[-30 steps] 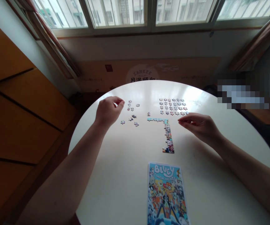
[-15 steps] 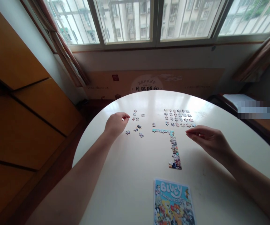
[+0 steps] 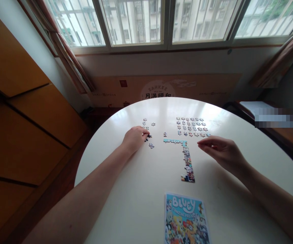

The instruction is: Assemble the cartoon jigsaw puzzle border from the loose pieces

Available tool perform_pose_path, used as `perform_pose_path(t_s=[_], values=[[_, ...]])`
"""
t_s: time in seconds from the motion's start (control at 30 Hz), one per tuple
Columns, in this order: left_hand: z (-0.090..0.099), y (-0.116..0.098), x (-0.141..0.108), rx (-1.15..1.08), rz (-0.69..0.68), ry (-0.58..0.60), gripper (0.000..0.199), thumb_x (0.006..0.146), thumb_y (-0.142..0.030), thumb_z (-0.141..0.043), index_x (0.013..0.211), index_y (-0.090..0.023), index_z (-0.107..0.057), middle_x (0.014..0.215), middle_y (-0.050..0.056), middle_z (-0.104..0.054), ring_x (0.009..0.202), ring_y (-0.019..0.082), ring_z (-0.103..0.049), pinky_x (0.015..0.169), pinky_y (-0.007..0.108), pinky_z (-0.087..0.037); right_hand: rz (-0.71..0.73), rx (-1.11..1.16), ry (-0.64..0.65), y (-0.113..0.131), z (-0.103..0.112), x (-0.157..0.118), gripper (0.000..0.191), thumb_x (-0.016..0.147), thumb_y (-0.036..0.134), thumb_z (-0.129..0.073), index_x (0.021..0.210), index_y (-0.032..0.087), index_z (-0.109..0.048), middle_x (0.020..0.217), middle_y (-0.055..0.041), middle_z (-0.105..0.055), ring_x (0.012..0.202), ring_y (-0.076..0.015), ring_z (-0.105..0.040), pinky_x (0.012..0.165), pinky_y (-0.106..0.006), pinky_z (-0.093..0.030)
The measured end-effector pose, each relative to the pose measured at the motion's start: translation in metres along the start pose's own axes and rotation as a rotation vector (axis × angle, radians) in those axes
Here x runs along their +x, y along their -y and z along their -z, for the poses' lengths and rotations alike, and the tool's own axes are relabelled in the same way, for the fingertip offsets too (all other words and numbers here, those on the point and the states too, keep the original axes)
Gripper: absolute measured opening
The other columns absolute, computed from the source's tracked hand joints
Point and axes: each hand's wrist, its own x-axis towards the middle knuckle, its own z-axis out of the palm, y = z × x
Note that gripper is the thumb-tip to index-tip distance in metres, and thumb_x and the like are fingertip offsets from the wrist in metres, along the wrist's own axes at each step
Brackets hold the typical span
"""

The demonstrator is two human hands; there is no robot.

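My left hand (image 3: 134, 138) reaches to the loose jigsaw pieces on the left, its fingers pinched at a dark puzzle piece (image 3: 149, 136). Another loose piece (image 3: 151, 146) lies just below those fingertips, and a few more sit beyond the hand. To the right, my right hand (image 3: 220, 147) hovers with thumb and fingers pressed together; whatever is between them cannot be made out. Between the hands lies a joined puzzle strip (image 3: 188, 159), with a turquoise top row and a colourful right side. A single piece (image 3: 165, 134) rests just above its left end.
Rows of separate puzzle pieces (image 3: 183, 127) are laid out behind the strip. A Bluey picture sheet (image 3: 187, 220) lies near the front of the round white table (image 3: 141, 203). Beyond the table are a printed cardboard panel (image 3: 187, 91) and windows; a wooden cabinet (image 3: 21, 135) stands left.
My left hand has moved right and slightly down, onto the dark pieces, covering a loose piece. My right hand keeps its pinched pose near the strip. The view has shifted slightly.
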Motion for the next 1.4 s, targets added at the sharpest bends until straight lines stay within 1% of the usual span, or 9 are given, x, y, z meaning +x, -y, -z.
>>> perform_pose_path(t_s=[0.17, 0.3, 0.5, 0.67, 1.0, 1.13, 1.27, 1.33, 1.4], values=[[-0.006, -0.006, 0.002, 0.033, -0.02, -0.016, 0.027, 0.092, -0.021, -0.053, 0.101, -0.023, -0.079, 0.107, 0.006, -0.074, 0.101, 0.025, -0.064, 0.092, 0.037, -0.049, 0.017, 0.004, 0.017, 0.001, -0.004, 0.0, 0.014, 0.083, 0.038, -0.073, 0.088, 0.026, -0.077, 0.084, -0.0063, -0.076, 0.074, -0.0231, -0.072, 0.058, -0.036, -0.06], [-0.009, -0.018, -0.001, 0.101, -0.065, -0.027, 0.028, 0.093, -0.023, -0.052, 0.098, -0.024, -0.079, 0.106, 0.006, -0.074, 0.103, 0.028, -0.06, 0.091, 0.042, -0.047, 0.036, -0.01, 0.02, 0.002, -0.005, 0.0, 0.014, 0.083, 0.037, -0.072, 0.087, 0.025, -0.077, 0.084, -0.0068, -0.076, 0.076, -0.0237, -0.072, 0.057, -0.035, -0.06], [-0.003, -0.04, -0.014, 0.067, -0.149, 0.053, 0.016, 0.086, -0.022, -0.064, 0.087, -0.025, -0.08, 0.106, 0.006, -0.073, 0.105, 0.029, -0.058, 0.093, 0.048, -0.044, 0.035, -0.007, 0.013, 0.002, -0.005, 0.001, 0.014, 0.083, 0.037, -0.073, 0.087, 0.025, -0.078, 0.083, -0.0063, -0.076, 0.074, -0.0232, -0.072, 0.056, -0.034, -0.059], [-0.001, -0.052, -0.022, 0.029, -0.216, 0.093, 0.012, 0.084, -0.027, -0.068, 0.084, -0.026, -0.079, 0.103, 0.005, -0.073, 0.103, 0.028, -0.058, 0.094, 0.049, -0.042, 0.025, 0.02, 0.026, 0.003, -0.005, 0.001, 0.014, 0.083, 0.036, -0.073, 0.087, 0.024, -0.077, 0.086, -0.007, -0.076, 0.078, -0.0232, -0.072, 0.058, -0.035, -0.059], [0.008, -0.082, -0.046, -0.115, -0.4, 0.343, 0.006, 0.078, -0.031, -0.075, 0.075, -0.027, -0.077, 0.1, 0.002, -0.071, 0.101, 0.026, -0.059, 0.093, 0.044, -0.042, 0.038, -0.015, 0.049, 0.004, -0.003, 0.002, 0.015, 0.084, 0.037, -0.072, 0.088, 0.023, -0.077, 0.086, -0.0071, -0.076, 0.076, -0.0221, -0.07, 0.056, -0.034, -0.057], [0.008, -0.086, -0.048, -0.174, -0.462, 0.383, 0.006, 0.077, -0.033, -0.079, 0.075, -0.027, -0.077, 0.1, 0.001, -0.071, 0.1, 0.024, -0.06, 0.097, 0.043, -0.041, 0.031, -0.008, 0.052, 0.005, -0.003, 0.001, 0.015, 0.084, 0.037, -0.073, 0.087, 0.023, -0.077, 0.086, -0.0071, -0.075, 0.077, -0.022, -0.07, 0.056, -0.033, -0.056], [0.012, -0.082, -0.046, -0.196, -0.443, 0.407, 0.006, 0.082, -0.027, -0.074, 0.078, -0.027, -0.078, 0.098, 0.002, -0.072, 0.098, 0.023, -0.062, 0.094, 0.042, -0.042, 0.033, -0.01, 0.06, 0.005, -0.002, 0.001, 0.015, 0.084, 0.038, -0.073, 0.087, 0.024, -0.077, 0.086, -0.0066, -0.075, 0.077, -0.0219, -0.07, 0.055, -0.033, -0.055], [0.014, -0.078, -0.045, -0.197, -0.442, 0.39, 0.01, 0.083, -0.022, -0.071, 0.079, -0.027, -0.079, 0.097, 0.002, -0.072, 0.097, 0.022, -0.062, 0.093, 0.04, -0.042, 0.036, -0.01, 0.06, 0.005, -0.002, 0.0, 0.014, 0.084, 0.037, -0.073, 0.087, 0.024, -0.078, 0.086, -0.0067, -0.075, 0.077, -0.0218, -0.07, 0.055, -0.033, -0.055], [0.017, -0.075, -0.044, -0.185, -0.455, 0.362, 0.009, 0.083, -0.022, -0.072, 0.08, -0.028, -0.079, 0.096, 0.001, -0.072, 0.095, 0.021, -0.062, 0.092, 0.04, -0.042, 0.035, -0.013, 0.054, 0.006, -0.001, 0.0, 0.015, 0.084, 0.037, -0.072, 0.086, 0.023, -0.077, 0.085, -0.0069, -0.075, 0.077, -0.0218, -0.07, 0.056, -0.034, -0.056]])
